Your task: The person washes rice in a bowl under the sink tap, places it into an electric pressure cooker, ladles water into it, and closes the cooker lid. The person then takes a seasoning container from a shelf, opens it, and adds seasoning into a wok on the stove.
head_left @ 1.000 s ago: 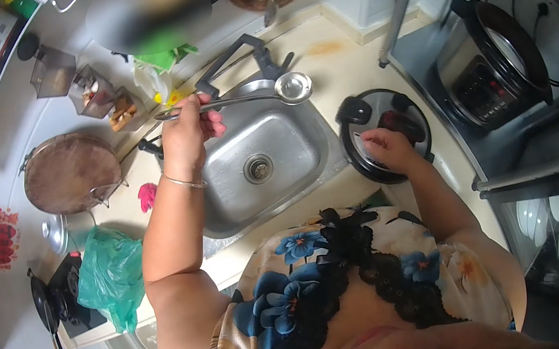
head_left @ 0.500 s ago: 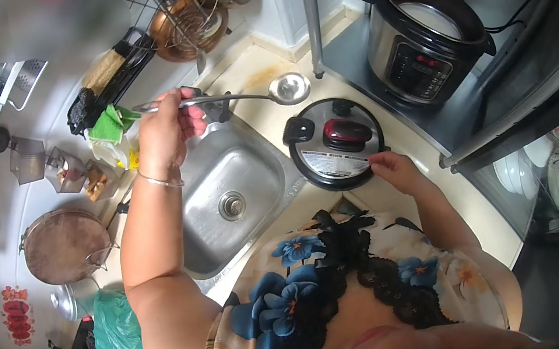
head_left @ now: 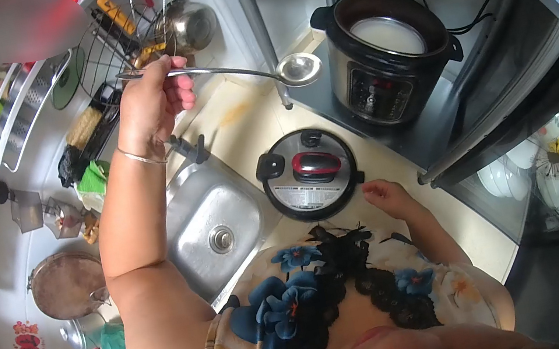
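My left hand (head_left: 158, 99) is closed around the handle of a metal ladle (head_left: 231, 72), held out over the counter beyond the sink. The ladle's shiny bowl (head_left: 299, 68) points right, towards an electric pressure cooker (head_left: 372, 87). The cooker stands uncovered, with a pale, whitish content in its inner pot (head_left: 387, 36). Its round lid (head_left: 307, 197), with a dark red handle, lies on the counter right of the sink. My right hand (head_left: 390, 198) rests just right of the lid, holding nothing, its fingers loosely extended.
A steel sink (head_left: 190, 239) sits in front of me. The cooker stands on a dark metal shelf whose upright post (head_left: 257, 29) rises near the ladle. Bowls (head_left: 504, 176) sit in a cabinet at right. A wire rack with pans (head_left: 190, 26) hangs at the back left.
My view has shifted to the right. My left hand has carried the ladle forward, nearer the cooker. My right hand has come slightly away from the lid's edge.
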A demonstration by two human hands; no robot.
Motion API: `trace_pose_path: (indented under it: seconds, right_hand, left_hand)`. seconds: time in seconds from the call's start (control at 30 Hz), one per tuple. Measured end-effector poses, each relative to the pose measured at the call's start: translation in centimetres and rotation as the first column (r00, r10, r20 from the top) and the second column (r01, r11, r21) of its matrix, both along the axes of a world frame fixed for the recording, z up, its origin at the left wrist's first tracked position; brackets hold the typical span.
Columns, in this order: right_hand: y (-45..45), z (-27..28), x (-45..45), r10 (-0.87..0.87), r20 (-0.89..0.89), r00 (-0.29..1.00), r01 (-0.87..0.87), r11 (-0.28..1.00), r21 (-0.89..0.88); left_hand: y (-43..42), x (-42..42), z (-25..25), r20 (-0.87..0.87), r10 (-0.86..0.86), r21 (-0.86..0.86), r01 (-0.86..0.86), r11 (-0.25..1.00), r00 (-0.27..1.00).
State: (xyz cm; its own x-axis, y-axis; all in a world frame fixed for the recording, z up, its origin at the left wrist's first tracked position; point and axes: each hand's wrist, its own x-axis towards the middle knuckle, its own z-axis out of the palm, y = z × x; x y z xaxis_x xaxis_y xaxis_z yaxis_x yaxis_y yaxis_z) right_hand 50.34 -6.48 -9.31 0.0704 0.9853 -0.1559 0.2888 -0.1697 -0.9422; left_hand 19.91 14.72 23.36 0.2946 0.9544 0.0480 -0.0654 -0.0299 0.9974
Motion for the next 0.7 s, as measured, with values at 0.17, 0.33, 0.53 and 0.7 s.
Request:
trace_pose_path:
  seconds: [0.17,0.33,0.53,0.7]
  right_hand:
    - [-0.1,0.0,1.5,-0.001,-0.008,1.000,0.001,0.999,-0.048]
    - [-0.8,-1.5,2.7,-0.024,-0.105,0.994,0.017,0.998,-0.064]
    - [-1.1,-1.4,3.7,-0.027,-0.115,0.993,0.015,0.995,-0.099]
    - [-1.0,-2.1,3.7,0.024,-0.137,0.990,-0.034,0.997,-0.075]
  left_hand:
    - [1.0,4.9,2.6,-0.042,0.013,0.016,-0.012,1.000,0.999]
    - [2.8,9.3,3.4,-0.007,-0.060,0.003,0.060,0.998,0.998]
    - [5.0,14.5,2.8,-0.068,-0.095,0.011,0.096,0.995,0.993]
    - [7.1,18.4,1.1,-0.059,-0.158,0.018,0.159,0.987,0.986]
